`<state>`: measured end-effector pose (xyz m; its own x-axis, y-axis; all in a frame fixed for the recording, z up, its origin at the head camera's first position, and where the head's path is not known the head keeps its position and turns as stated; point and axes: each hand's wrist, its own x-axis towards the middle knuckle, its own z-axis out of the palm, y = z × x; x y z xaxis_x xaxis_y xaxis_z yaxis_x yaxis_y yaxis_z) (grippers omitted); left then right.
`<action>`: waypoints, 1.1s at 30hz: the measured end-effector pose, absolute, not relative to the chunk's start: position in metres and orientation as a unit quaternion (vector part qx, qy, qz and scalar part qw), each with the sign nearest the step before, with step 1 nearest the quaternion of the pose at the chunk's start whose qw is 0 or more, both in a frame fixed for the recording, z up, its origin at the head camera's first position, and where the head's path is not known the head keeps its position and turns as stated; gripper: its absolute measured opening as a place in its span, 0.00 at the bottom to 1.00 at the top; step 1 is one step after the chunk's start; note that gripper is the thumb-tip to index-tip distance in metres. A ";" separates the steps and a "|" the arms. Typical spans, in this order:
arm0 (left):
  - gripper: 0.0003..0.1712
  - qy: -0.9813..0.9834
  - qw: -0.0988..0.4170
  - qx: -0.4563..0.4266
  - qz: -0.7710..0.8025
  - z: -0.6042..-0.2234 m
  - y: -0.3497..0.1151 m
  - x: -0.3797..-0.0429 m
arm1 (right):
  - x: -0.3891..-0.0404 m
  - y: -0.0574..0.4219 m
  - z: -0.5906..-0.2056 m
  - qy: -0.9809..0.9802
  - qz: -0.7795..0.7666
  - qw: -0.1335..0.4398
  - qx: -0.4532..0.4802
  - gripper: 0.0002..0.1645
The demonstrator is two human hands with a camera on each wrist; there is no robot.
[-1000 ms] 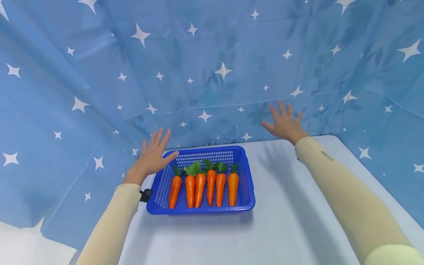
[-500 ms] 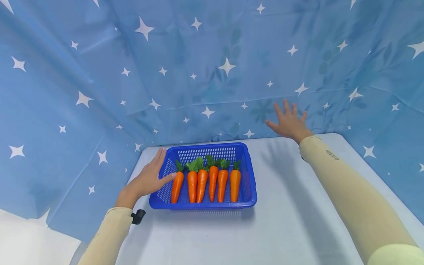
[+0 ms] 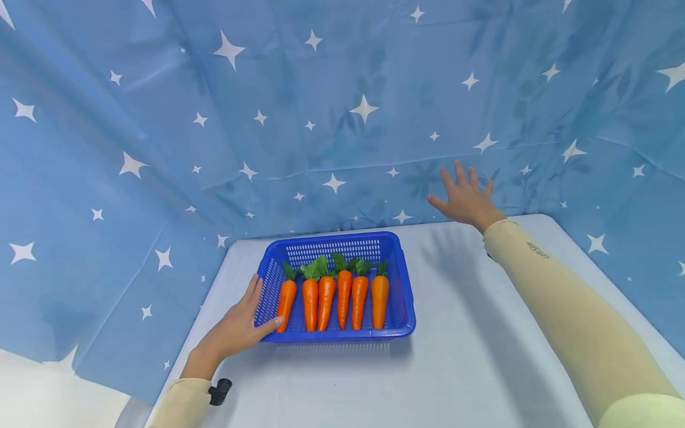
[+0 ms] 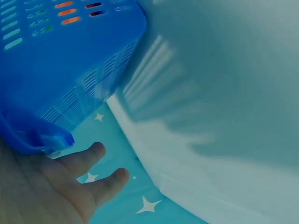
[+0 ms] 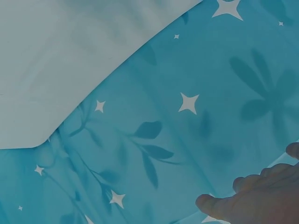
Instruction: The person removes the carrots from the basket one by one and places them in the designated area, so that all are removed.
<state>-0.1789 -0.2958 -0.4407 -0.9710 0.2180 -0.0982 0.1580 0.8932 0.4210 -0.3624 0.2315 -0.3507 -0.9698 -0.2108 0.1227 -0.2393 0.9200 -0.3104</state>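
A blue plastic basket (image 3: 398, 285) with slotted walls stands on the white table. Several orange carrots (image 3: 325, 300) with green leafy tops lie side by side in it. At the basket's front left corner is my left hand (image 3: 238, 327), its thumb over the rim and its fingers along the outer left side. The left wrist view shows the basket's corner rim (image 4: 35, 140) close against that palm, with two fingers (image 4: 108, 184) extended past it. Well to the right, my right hand (image 3: 467, 199) is raised with spread fingers, holding nothing.
A blue cloth with white stars (image 3: 364, 110) hangs behind and beside the white table (image 3: 449, 368). The table's back edge runs just behind the basket. Shadows of the right arm fall across the tabletop.
My left hand has come down and toward me, from above the basket's back left corner along its left side to the front left corner. The right hand stays raised in nearly the same place.
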 end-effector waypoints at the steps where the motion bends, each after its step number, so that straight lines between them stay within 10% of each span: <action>1: 0.66 0.970 0.074 0.096 0.212 -0.443 -0.296 -0.178 | -0.363 0.231 -0.351 -0.979 0.164 0.043 0.115 0.55; 33: 0.67 0.965 0.070 0.077 0.242 -0.456 -0.295 -0.174 | -0.350 0.175 -0.344 -0.909 0.392 -0.003 0.143 0.58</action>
<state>-0.1744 -0.2946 -0.4561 -0.9782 0.1831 -0.0979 0.1153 0.8710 0.4775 -0.3495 0.1750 -0.3437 -0.9592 -0.2621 0.1062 -0.2570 0.6512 -0.7141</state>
